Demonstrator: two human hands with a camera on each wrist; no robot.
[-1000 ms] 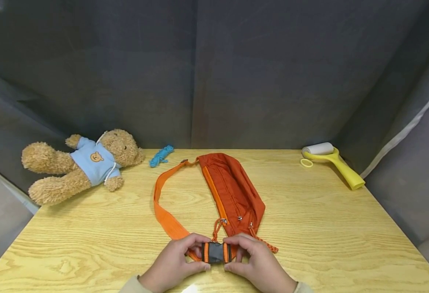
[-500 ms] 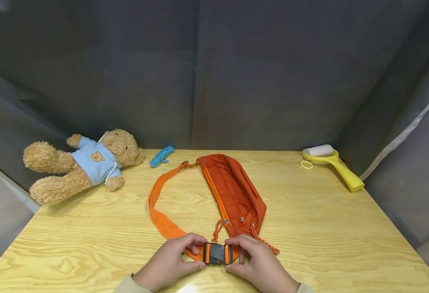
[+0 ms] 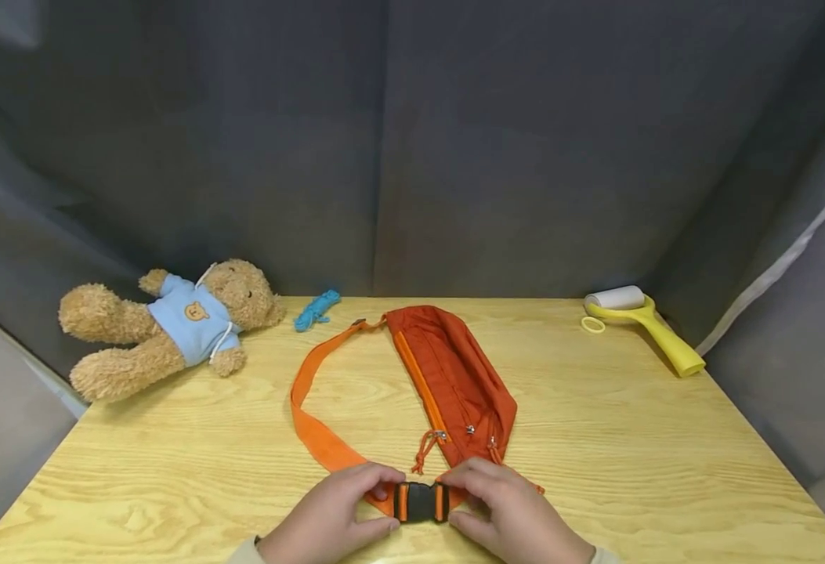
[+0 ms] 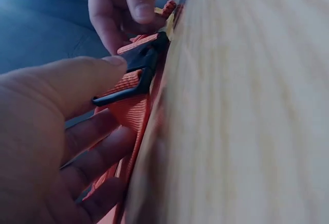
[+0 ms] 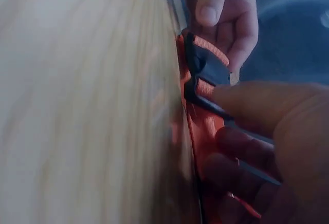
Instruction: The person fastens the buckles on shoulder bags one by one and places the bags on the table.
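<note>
A black side-release buckle (image 3: 421, 502), its two halves joined, lies at the near end of a red waist bag (image 3: 454, 376). The bag's orange strap (image 3: 323, 442) loops out to the left and runs to the buckle. My left hand (image 3: 334, 513) holds the buckle's left end between thumb and index finger, the other fingers beside the strap. On the opposite end my right hand (image 3: 514, 509) does the same, partly covering the bag's lower corner. Both wrist views show a thumb on the buckle (image 4: 139, 59) and fingers by the webbing (image 5: 205, 124).
A teddy bear (image 3: 197, 313) in a light blue top lies at the back left, near a bundle of blue cord (image 3: 316, 310). At the back right are a yellow-handled roller (image 3: 659, 333) and a small yellow ring (image 3: 592, 324). Dark curtains (image 3: 384, 149) surround the wooden table (image 3: 631, 446).
The head view has shifted slightly, so everything sits lower in it. Both hands stay at the buckle, which now looks darker; the right thumb has drawn slightly outward.
</note>
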